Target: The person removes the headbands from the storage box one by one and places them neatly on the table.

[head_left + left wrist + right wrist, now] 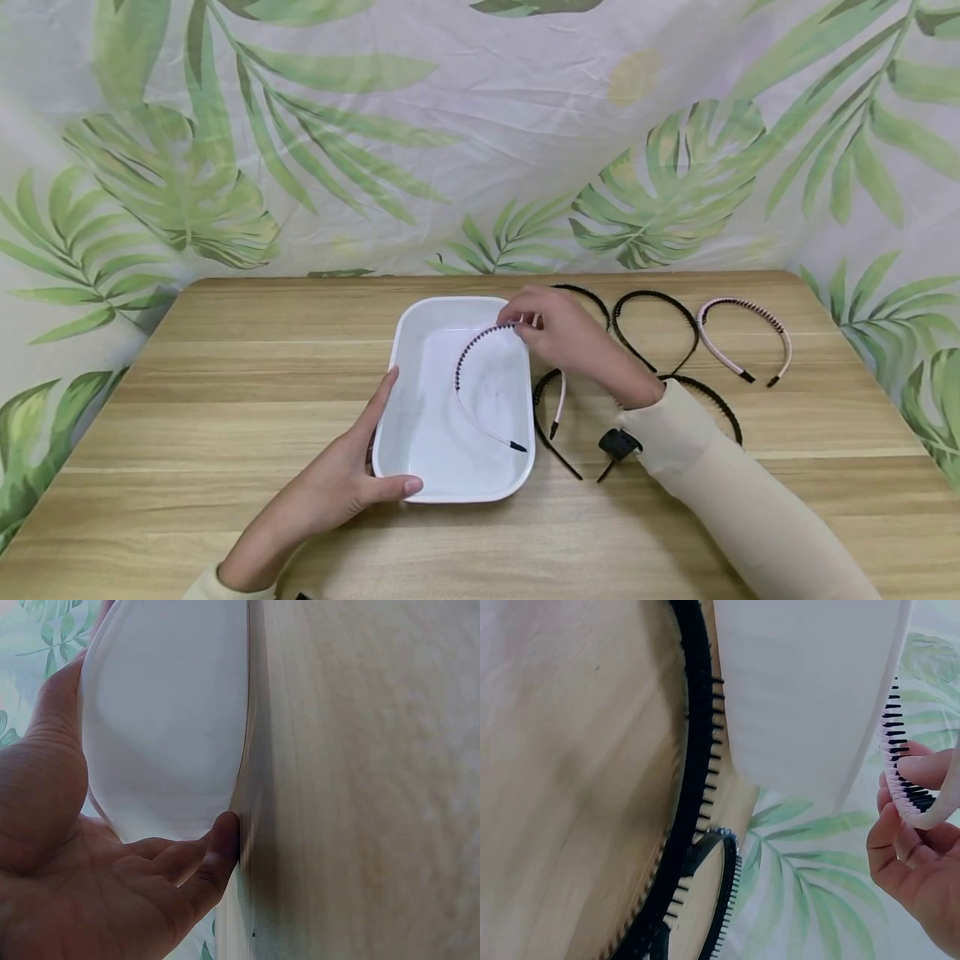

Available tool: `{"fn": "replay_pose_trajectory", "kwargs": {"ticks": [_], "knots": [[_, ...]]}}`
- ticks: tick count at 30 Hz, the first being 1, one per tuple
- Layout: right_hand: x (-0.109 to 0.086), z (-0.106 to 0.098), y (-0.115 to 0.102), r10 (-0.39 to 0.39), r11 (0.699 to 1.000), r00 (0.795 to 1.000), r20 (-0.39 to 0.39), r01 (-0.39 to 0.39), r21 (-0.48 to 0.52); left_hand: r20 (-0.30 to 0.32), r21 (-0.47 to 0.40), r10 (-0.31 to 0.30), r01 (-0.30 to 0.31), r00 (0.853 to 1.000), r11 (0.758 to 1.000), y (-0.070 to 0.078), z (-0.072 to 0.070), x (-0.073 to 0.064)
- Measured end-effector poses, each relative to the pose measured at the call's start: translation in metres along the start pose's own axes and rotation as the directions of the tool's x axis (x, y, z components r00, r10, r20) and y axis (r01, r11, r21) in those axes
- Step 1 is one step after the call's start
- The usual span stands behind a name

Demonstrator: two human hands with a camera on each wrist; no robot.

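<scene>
My right hand [558,329] pinches a pink headband [459,367] with black inner teeth near the top of its arch. The band hangs over the white tub [427,400], its black-tipped end low above the tub floor in the head view. Thumb and fingers close on the toothed band [892,727] in the right wrist view too. At the tub's near left corner, my left hand [341,475] grips it, thumb over the near rim and fingers along the left side. Fingertips [225,829] reach the tub's lower edge in the left wrist view.
Several headbands lie right of the tub, among them a black one [654,293] and a pink one [785,342]. A black band [558,457] and a pink band [562,404] lie close by the tub, partly hidden. Leaf-patterned cloth [480,167] hangs behind the wooden table [225,400].
</scene>
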State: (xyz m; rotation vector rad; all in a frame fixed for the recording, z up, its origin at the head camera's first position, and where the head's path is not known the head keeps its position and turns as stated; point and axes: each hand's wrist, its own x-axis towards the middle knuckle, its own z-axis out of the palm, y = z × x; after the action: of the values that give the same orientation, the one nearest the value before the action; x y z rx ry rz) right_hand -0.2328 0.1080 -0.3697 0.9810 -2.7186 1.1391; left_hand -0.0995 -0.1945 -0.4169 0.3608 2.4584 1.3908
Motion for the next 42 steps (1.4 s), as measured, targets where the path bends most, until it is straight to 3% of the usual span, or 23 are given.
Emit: {"fn": "replay_pose_trajectory", "kwargs": {"ticks": [19,42], "knots": [[-0.018,-0.022,0.010,0.114,0.993,0.994,-0.002,-0.113,0.020,0.009,-0.007,0.001,-0.001,1.000,1.000,-0.002,0.000,0.000],[-0.047,-0.042,0.042,0.198,0.979,0.978,-0.069,-0.201,-0.046,0.027,-0.040,-0.020,0.021,0.999,0.999,0.000,-0.002,-0.001]]}}
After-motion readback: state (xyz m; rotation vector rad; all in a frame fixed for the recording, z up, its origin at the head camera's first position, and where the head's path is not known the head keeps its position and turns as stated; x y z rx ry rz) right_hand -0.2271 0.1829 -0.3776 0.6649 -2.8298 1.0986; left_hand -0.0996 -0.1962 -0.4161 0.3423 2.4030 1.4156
